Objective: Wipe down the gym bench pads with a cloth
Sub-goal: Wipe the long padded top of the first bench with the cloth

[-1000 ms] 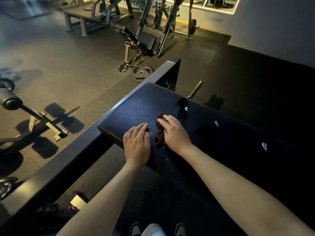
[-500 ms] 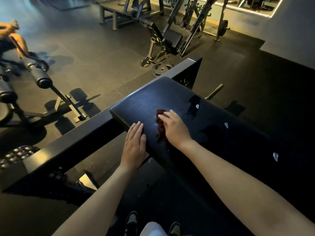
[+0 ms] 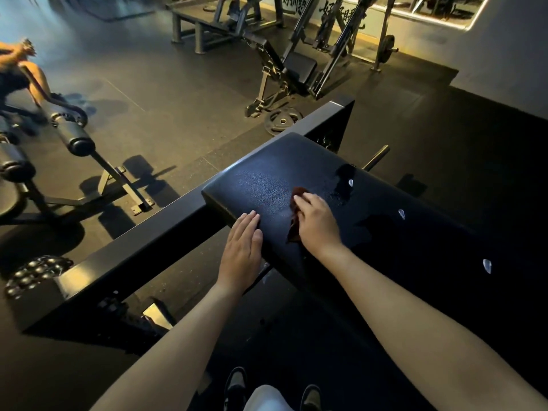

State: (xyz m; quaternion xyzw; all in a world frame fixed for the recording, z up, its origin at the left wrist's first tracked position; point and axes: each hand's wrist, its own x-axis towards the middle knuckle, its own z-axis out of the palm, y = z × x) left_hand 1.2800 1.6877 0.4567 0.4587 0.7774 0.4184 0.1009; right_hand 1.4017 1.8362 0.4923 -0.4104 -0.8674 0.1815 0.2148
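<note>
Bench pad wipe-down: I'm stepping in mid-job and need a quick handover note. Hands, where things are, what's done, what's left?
Left hand: flat, fingers straight, resting on the near edge of the bench pad at its left end.
Right hand: bent fingers hold the dark red cloth down on the pad's top, just right of the left hand.
Done: the wipe is under way at the left end; how much is already clean cannot be told.
Left: probably the long stretch of pad running right into shadow, with its pale marks.
</note>
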